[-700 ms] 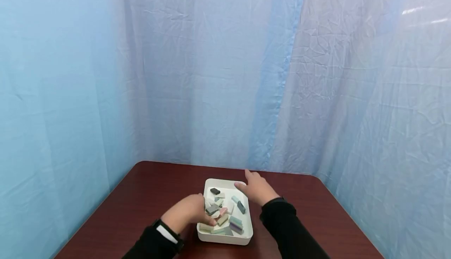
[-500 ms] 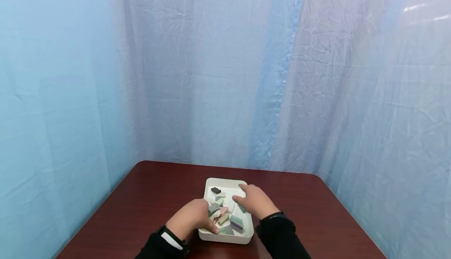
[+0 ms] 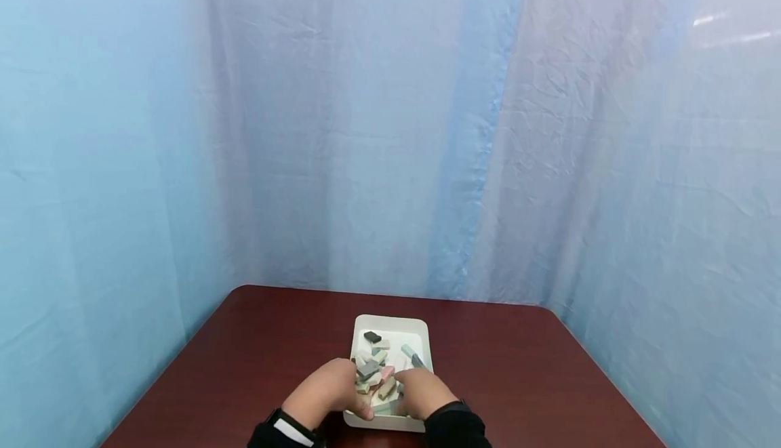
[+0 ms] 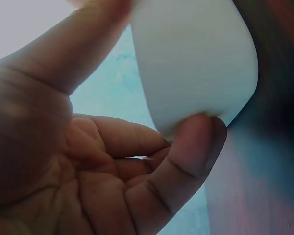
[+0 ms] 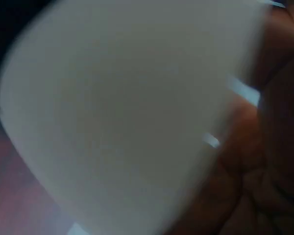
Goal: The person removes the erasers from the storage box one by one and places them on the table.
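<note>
A white rectangular tray (image 3: 390, 322) holds several small blocks in grey, green, pink, cream and black. My left hand (image 3: 329, 387) grips the tray's near left side in the head view. In the left wrist view, its curled fingers (image 4: 193, 142) press against the tray's outer wall (image 4: 196, 63). My right hand (image 3: 421, 394) reaches over the near right part of the tray, down among the blocks. Its fingertips are hidden there. A pale green block (image 3: 386, 407) and a tan block (image 3: 387, 388) lie between the hands. The tray's wall (image 5: 122, 112), blurred, fills much of the right wrist view.
The tray stands on a dark red-brown table (image 3: 518, 367) with rounded far corners. Light blue curtains (image 3: 390, 129) hang behind it and at both sides. At the tray's far end lies a black block (image 3: 372, 336).
My right hand has come from the tray's far right rim toward me and down into its near right part. My left hand stays at the left side of the tray.
</note>
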Action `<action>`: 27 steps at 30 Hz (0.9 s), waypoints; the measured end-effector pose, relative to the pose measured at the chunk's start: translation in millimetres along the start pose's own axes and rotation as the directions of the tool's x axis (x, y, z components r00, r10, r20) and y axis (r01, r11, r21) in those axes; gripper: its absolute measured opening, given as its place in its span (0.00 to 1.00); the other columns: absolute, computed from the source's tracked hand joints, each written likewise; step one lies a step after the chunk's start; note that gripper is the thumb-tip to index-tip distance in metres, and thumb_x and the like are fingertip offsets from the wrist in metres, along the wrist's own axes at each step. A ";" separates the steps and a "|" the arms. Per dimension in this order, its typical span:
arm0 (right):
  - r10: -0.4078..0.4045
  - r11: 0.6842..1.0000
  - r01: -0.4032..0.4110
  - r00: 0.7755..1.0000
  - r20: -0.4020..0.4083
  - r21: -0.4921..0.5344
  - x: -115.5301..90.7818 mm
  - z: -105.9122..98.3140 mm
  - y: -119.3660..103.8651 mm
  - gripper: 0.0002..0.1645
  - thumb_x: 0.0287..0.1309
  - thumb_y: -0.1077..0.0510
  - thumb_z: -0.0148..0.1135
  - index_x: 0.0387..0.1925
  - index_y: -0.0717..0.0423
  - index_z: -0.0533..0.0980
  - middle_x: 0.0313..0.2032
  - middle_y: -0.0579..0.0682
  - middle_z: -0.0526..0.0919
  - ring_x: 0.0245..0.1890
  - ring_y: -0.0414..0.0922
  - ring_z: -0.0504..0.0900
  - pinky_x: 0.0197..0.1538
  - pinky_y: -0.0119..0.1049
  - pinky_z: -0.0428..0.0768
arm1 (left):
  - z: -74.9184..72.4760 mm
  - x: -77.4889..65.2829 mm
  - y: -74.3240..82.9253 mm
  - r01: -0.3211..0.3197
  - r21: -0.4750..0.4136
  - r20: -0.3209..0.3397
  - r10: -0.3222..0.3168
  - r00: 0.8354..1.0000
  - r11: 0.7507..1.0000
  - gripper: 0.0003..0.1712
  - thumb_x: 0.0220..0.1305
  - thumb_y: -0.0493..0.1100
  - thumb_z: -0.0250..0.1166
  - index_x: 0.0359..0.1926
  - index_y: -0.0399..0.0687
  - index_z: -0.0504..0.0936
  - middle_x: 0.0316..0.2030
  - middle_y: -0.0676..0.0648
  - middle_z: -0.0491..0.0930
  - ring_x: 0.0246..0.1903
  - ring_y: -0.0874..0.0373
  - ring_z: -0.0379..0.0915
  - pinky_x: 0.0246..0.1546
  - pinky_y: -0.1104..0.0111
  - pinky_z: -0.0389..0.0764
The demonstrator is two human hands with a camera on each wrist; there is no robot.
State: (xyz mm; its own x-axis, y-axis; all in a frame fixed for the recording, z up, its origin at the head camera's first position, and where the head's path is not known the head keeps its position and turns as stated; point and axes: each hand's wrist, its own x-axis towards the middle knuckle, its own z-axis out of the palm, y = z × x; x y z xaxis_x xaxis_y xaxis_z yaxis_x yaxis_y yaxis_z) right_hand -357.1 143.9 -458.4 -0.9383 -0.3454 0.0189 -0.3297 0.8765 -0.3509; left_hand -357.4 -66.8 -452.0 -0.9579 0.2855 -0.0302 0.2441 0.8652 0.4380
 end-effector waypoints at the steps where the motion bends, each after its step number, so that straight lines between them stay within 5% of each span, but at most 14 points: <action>1: -0.002 1.000 0.002 1.000 -0.007 -0.005 -1.1 2.1 2.6 0.26 0.49 0.63 0.79 0.53 0.57 0.86 0.49 0.54 0.91 0.44 0.50 0.87 0.48 0.48 0.84 | 1.5 -0.4 1.3 -0.002 -0.007 0.003 0.002 1.000 1.000 0.29 0.42 0.55 0.89 0.31 0.41 0.83 0.29 0.50 0.81 0.27 0.57 0.69 0.36 0.59 0.77; 6: -0.001 1.000 0.001 1.000 -0.011 0.024 -5.1 3.8 7.6 0.20 0.45 0.69 0.77 0.43 0.55 0.85 0.40 0.51 0.88 0.31 0.43 0.76 0.37 0.40 0.74 | 3.4 -5.5 5.8 0.022 -0.006 -0.001 -0.022 1.000 1.000 0.29 0.42 0.55 0.90 0.31 0.41 0.83 0.28 0.50 0.80 0.27 0.57 0.68 0.35 0.59 0.76; 15: -0.031 0.998 0.032 0.999 -0.021 0.060 -14.4 -3.8 1.7 0.11 0.55 0.68 0.71 0.35 0.49 0.82 0.30 0.43 0.82 0.27 0.41 0.71 0.34 0.40 0.72 | 2.1 -23.6 0.9 -0.006 0.021 -0.038 0.007 0.999 1.000 0.30 0.39 0.57 0.90 0.25 0.43 0.80 0.24 0.51 0.77 0.25 0.57 0.65 0.33 0.60 0.74; 21: -0.026 0.980 0.030 0.999 -0.026 0.196 -31.5 -25.7 -3.5 0.09 0.72 0.65 0.59 0.44 0.49 0.81 0.25 0.46 0.76 0.24 0.41 0.69 0.33 0.42 0.68 | 2.3 -27.0 4.3 -0.015 -0.021 -0.003 0.015 1.000 1.000 0.29 0.42 0.56 0.90 0.30 0.41 0.83 0.28 0.50 0.81 0.27 0.57 0.68 0.35 0.60 0.76; 27: 0.093 0.968 -0.068 0.991 -0.095 0.240 -35.5 -58.0 15.9 0.16 0.68 0.67 0.66 0.54 0.52 0.83 0.33 0.53 0.83 0.31 0.47 0.79 0.34 0.43 0.74 | -7.4 -19.4 14.3 -0.015 -0.011 0.016 0.015 1.000 1.000 0.30 0.46 0.57 0.88 0.36 0.40 0.85 0.31 0.48 0.83 0.30 0.57 0.72 0.39 0.58 0.78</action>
State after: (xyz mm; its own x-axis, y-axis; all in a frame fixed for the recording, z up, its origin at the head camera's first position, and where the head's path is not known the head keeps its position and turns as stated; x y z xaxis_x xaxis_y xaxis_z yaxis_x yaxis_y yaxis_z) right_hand -335.2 189.6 -410.4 -0.9705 -0.2291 0.0748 -0.2305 0.7916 -0.5659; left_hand -336.5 -63.1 -438.5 -0.9515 0.3054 -0.0379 0.2570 0.8561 0.4485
